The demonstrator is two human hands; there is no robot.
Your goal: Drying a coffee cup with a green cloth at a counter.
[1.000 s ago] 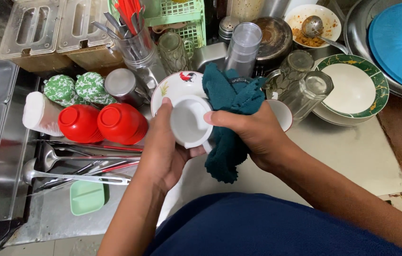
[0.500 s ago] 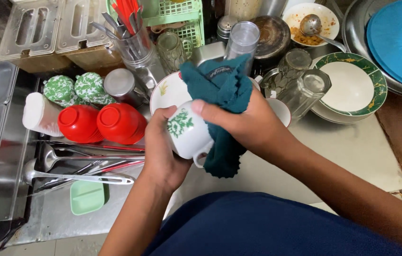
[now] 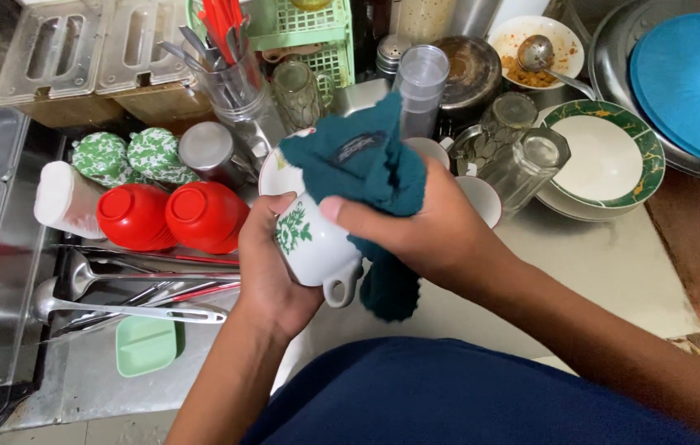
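Observation:
My left hand (image 3: 266, 268) grips a white mug (image 3: 310, 244) with a green leaf print, its handle pointing down toward me. My right hand (image 3: 428, 222) presses a dark teal cloth (image 3: 358, 161) over the mug's mouth and side; the cloth's tail hangs below my hand. The mug's opening is hidden under the cloth. A white plate (image 3: 273, 175) shows just behind the mug.
Two red upturned bowls (image 3: 170, 216), a white cup and green-patterned lids sit at left. Ladles and spoons (image 3: 131, 284) lie on the metal drainboard beside a small green tray (image 3: 145, 346). Glasses (image 3: 523, 156), a green-rimmed plate (image 3: 606, 161), a blue plate (image 3: 692, 78) and a cutlery holder (image 3: 230, 70) stand behind.
The mug has turned in my left hand from showing its base to showing its printed side with the handle down. The cloth has moved up and over the mug's top.

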